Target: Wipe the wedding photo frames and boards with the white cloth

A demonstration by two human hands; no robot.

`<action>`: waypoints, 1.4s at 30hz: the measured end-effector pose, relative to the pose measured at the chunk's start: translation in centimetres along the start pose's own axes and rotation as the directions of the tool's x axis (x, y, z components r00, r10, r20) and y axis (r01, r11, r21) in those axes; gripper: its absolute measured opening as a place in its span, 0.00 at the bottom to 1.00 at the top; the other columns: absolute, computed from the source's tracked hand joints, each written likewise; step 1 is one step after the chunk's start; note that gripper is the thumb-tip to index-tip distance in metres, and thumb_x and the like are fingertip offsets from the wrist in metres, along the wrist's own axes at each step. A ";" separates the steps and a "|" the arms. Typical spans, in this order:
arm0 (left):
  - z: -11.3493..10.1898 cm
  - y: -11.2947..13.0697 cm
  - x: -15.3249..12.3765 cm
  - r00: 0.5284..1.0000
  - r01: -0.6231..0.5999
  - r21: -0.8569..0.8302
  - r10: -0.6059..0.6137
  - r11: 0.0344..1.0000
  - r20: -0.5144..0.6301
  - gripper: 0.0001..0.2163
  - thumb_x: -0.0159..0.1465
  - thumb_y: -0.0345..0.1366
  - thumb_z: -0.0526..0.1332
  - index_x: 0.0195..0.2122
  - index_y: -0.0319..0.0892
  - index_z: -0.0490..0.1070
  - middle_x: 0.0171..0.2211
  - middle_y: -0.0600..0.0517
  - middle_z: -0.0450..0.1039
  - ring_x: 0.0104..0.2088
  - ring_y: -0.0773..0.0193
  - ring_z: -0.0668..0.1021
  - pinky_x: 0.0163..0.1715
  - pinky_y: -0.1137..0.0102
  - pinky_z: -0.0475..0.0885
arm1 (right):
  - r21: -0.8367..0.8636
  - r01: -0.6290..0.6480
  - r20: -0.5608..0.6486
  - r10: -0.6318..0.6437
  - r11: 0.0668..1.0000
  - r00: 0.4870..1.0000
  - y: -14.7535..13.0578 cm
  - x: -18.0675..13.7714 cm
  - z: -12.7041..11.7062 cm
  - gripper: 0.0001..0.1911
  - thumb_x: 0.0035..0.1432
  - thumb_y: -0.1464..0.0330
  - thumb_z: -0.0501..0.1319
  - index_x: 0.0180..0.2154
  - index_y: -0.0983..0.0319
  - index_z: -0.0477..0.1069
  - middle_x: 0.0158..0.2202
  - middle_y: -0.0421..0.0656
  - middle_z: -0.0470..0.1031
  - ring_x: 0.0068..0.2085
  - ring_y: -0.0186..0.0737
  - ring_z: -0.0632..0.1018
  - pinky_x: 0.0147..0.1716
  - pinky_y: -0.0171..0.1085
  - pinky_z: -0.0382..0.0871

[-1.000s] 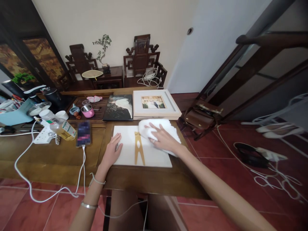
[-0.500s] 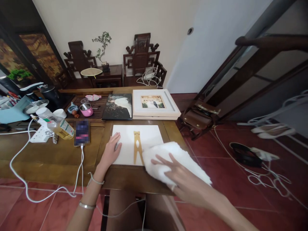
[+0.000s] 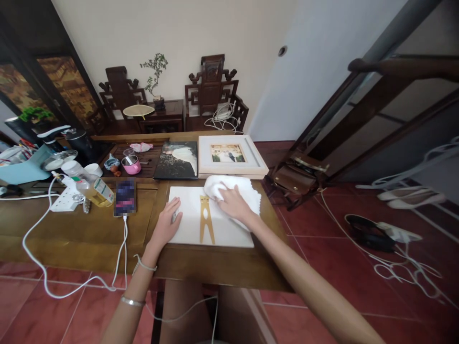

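Note:
A white board [image 3: 190, 229] with a gold stand strip [image 3: 207, 220] lies flat on the wooden table [image 3: 89, 229]. My left hand [image 3: 167, 224] rests on the board's left edge, fingers flat and slightly curled. My right hand [image 3: 233, 203] presses a white cloth [image 3: 247, 193] onto the board's far right corner, fingers bunched over it.
Behind the board lie a dark photo print [image 3: 177, 160] and a white picture frame [image 3: 229, 155]. A phone [image 3: 125, 198] on a white cable, a bottle [image 3: 91, 188], a power strip [image 3: 64, 200] and a pink cup [image 3: 131, 165] sit to the left. A brown bag [image 3: 294, 177] and cables lie on the red floor.
My right hand swept the cloth from the far right corner to the near right edge of the board, then back up to the far corner. My left hand stayed put.

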State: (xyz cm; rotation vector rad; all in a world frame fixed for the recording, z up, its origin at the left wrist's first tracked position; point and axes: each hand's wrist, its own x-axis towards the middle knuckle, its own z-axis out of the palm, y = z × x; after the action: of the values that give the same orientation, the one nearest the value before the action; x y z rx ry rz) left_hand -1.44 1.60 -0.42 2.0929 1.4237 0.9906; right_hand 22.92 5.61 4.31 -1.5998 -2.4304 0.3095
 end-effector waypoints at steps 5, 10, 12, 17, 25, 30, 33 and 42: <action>-0.1 0.1 0.0 1.000 0.003 0.019 -0.003 1.000 0.013 0.19 0.64 0.36 0.53 0.55 0.38 0.66 0.59 0.42 0.63 0.61 0.57 0.63 0.62 0.55 0.53 | -0.027 0.106 0.003 -0.106 0.994 0.994 -4.0 -2.3 1.6 0.16 0.52 0.74 0.53 0.43 0.69 0.72 0.63 0.58 0.54 0.65 0.62 0.47 0.57 0.67 0.38; 0.0 0.1 -0.1 1.000 0.000 0.016 0.000 1.000 0.017 0.19 0.64 0.35 0.53 0.56 0.39 0.65 0.59 0.43 0.62 0.62 0.58 0.62 0.62 0.55 0.53 | -0.015 0.345 0.031 -0.345 0.938 0.938 -5.7 -9.4 2.4 0.10 0.45 0.77 0.57 0.31 0.66 0.75 0.65 0.56 0.47 0.65 0.63 0.43 0.59 0.66 0.35; 0.1 0.1 -0.1 1.000 0.002 0.019 -0.002 1.000 0.020 0.19 0.64 0.35 0.53 0.56 0.39 0.65 0.59 0.43 0.62 0.62 0.58 0.62 0.63 0.55 0.52 | 0.013 0.386 0.033 -0.387 0.922 0.922 -5.1 -11.2 1.9 0.09 0.42 0.78 0.57 0.27 0.65 0.74 0.66 0.53 0.47 0.65 0.59 0.45 0.60 0.64 0.36; 0.2 0.0 -0.1 1.000 -0.011 0.015 0.011 1.000 0.014 0.19 0.64 0.35 0.52 0.56 0.40 0.64 0.59 0.44 0.62 0.62 0.58 0.62 0.62 0.56 0.53 | -0.013 0.276 0.058 -0.275 0.961 0.960 -2.1 -9.9 -0.3 0.13 0.43 0.82 0.53 0.28 0.66 0.73 0.65 0.54 0.50 0.65 0.54 0.49 0.60 0.59 0.46; 0.1 0.0 0.0 1.000 -0.009 0.015 0.008 1.000 0.013 0.19 0.64 0.36 0.53 0.56 0.40 0.65 0.59 0.43 0.63 0.61 0.57 0.63 0.62 0.54 0.53 | -0.134 0.097 0.019 -0.096 0.986 0.995 -2.5 -1.4 0.8 0.21 0.48 0.81 0.52 0.43 0.66 0.72 0.65 0.53 0.51 0.65 0.63 0.46 0.56 0.68 0.45; 0.0 0.1 -0.1 1.000 -0.009 0.027 0.008 1.000 0.016 0.19 0.64 0.36 0.53 0.56 0.40 0.64 0.59 0.43 0.62 0.62 0.57 0.62 0.62 0.54 0.52 | -0.109 0.194 0.023 -0.192 0.975 0.981 -5.3 -5.7 2.1 0.17 0.49 0.80 0.54 0.39 0.66 0.76 0.65 0.52 0.49 0.64 0.69 0.44 0.57 0.69 0.42; 0.1 0.1 -0.1 1.000 -0.013 0.013 0.013 1.000 0.008 0.19 0.64 0.36 0.53 0.56 0.42 0.64 0.59 0.44 0.63 0.62 0.58 0.62 0.62 0.54 0.53 | -0.034 0.248 0.034 -0.247 0.968 0.968 -6.7 -10.6 2.2 0.17 0.46 0.82 0.54 0.34 0.64 0.77 0.66 0.49 0.46 0.65 0.66 0.41 0.58 0.69 0.41; 0.2 -0.1 -0.1 1.000 -0.008 0.007 0.008 1.000 0.021 0.19 0.64 0.36 0.52 0.56 0.41 0.64 0.59 0.44 0.62 0.62 0.57 0.62 0.63 0.54 0.52 | 0.105 0.226 0.017 -0.229 0.968 0.973 -4.5 -9.2 1.1 0.22 0.42 0.83 0.50 0.35 0.65 0.75 0.64 0.48 0.53 0.66 0.55 0.44 0.60 0.64 0.43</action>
State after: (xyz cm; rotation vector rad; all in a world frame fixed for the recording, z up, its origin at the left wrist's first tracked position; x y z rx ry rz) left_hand -1.41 1.51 -0.66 2.1095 1.4117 0.9651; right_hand 22.21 -4.67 4.00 -1.2678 -2.5434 0.4116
